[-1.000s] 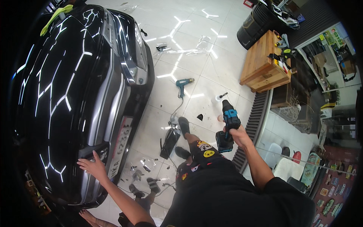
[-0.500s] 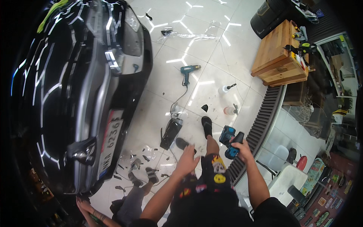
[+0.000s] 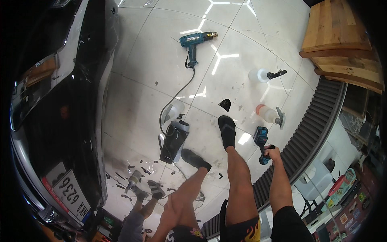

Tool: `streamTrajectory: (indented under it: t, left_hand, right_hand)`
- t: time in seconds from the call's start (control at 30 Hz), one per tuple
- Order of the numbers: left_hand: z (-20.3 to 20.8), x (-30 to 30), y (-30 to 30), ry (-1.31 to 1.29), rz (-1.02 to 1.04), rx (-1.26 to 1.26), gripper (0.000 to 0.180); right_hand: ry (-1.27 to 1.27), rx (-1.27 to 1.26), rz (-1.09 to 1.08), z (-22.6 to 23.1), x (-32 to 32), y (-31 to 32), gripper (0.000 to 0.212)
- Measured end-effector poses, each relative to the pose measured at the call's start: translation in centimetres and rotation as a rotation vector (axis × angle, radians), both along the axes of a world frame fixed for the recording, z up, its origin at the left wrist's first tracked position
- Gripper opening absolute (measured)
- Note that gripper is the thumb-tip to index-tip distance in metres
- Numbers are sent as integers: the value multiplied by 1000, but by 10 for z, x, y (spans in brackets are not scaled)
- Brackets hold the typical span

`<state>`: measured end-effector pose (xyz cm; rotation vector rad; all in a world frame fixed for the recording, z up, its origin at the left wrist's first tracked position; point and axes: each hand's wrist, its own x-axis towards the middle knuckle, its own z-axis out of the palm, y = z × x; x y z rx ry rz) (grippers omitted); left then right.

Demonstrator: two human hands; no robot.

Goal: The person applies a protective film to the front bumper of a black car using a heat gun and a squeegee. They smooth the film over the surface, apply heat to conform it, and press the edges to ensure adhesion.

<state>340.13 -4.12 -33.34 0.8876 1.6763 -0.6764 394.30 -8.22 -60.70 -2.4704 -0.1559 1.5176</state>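
Note:
Low over the tiled floor, my right hand (image 3: 273, 153) is closed around a blue-and-black cordless power tool (image 3: 261, 137), its battery end pointing away from me. My left hand (image 3: 173, 205) lies against my bent left leg; its fingers blend into the leg and cannot be made out. Ahead on the floor rests a teal heat gun (image 3: 193, 40) with a cable (image 3: 177, 94) trailing back. Right of it, near the tool, are a white spray bottle (image 3: 260, 75) and one with pinkish liquid (image 3: 266, 113).
A black car (image 3: 76, 117) fills the left side. A dark box-like object (image 3: 174, 141) lies by my left shoe, a black scrap (image 3: 225, 105) beyond my right. Another person's sandalled foot (image 3: 155, 187) is near scattered scraps. Dark slatted grating (image 3: 314, 125) and a wooden crate (image 3: 342, 40) line the right.
The view has dropped closer to the floor. My right hand has lowered the power tool to just above the tiles, and my left hand has moved back against my leg.

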Motion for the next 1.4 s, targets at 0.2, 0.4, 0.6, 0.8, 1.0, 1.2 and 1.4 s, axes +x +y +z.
streamTrajectory:
  t: [0.2, 0.4, 0.6, 0.8, 1.0, 1.2, 1.4]
  left_hand:
    - [-2, 10, -2, 41, -125, -15, 97]
    - [42, 8, -1, -60, -281, -20, 94]
    - [90, 5, 55, -390, -495, -23, 65]
    - [58, -53, 144, -410, -507, 77, 53]
    - [113, 9, 289, -337, -824, 61, 52]
    - [196, 192, 421, -282, -426, 271, 48]
    - [238, 284, 477, -436, -289, 331, 48]
  right_hand:
    - [-379, -89, 256, 9, -14, 0, 42]
    - [-235, 92, 186, 79, -83, 15, 56]
    - [-229, 172, 456, 238, -153, 109, 53]
    - [-379, 381, 182, 384, -57, 233, 37]
    - [-847, 341, -129, 371, 169, 346, 21]
    - [-1375, 290, -198, 482, 388, 422, 22]
    - [-1338, 224, -160, 516, 436, 456, 21]
